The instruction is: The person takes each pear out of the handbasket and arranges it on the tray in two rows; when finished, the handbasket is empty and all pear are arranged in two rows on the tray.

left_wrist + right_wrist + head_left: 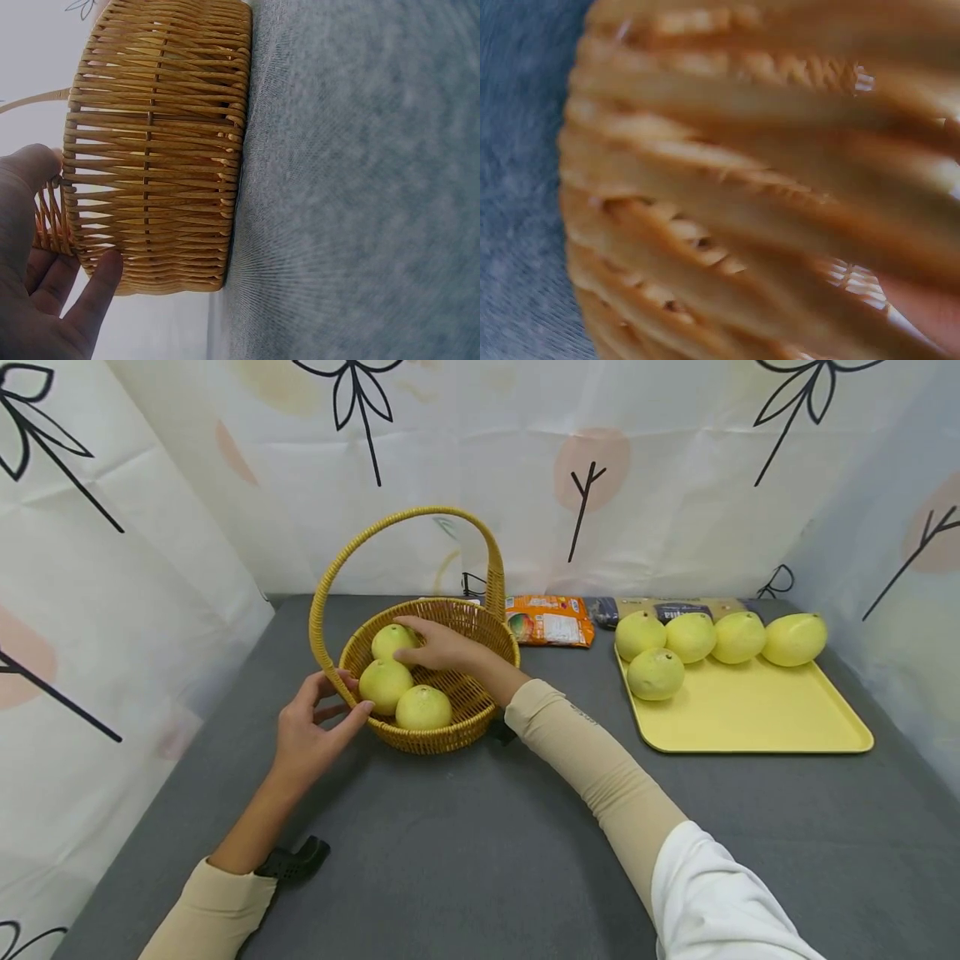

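A yellow woven basket [420, 743] with a tall arched handle [322, 602] stands on the grey table. My left hand [318, 727] grips it at the left, where the handle meets the rim, thumb on the near side; the left wrist view has this hand [45, 277] against the woven wall. Reaching over the right rim, my right hand [438, 647] holds a pale yellow-green round fruit [393, 642] inside the basket. Two like fruits, one [386, 686] at the left and one [423, 707] in front, lie beside it. Basket weave [705, 187] fills most of the right wrist view, blurred.
A yellow tray [757, 718] at the right bears several like fruits [738, 637], mostly along its back edge. An orange packet [551, 620] lies behind, right of the basket, and a dark and tan package [678, 608] behind the tray. Patterned curtain [510, 468] encloses the table's back and sides.
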Available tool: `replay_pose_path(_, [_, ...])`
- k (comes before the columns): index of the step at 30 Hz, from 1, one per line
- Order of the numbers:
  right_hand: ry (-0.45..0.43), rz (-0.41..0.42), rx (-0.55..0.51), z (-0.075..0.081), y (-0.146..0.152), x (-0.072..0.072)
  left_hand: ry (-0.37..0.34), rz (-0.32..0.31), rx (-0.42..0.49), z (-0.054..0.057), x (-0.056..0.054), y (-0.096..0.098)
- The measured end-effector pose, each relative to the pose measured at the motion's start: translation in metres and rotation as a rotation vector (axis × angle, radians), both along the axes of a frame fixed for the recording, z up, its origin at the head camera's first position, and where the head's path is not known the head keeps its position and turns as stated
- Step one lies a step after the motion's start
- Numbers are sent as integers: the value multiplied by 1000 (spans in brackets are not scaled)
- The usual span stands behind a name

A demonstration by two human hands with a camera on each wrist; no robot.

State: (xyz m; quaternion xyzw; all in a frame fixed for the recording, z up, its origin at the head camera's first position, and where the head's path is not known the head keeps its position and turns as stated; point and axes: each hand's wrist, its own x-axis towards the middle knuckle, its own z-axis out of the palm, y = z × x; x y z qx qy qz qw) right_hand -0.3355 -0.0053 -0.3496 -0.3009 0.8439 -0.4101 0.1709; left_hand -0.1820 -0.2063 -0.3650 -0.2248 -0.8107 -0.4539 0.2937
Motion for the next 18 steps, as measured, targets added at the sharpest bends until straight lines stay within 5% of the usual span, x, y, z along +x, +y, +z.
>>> replay_pose_path(18, [58,-59,16,11,19,3,-39,-3,11,2,1,-2])
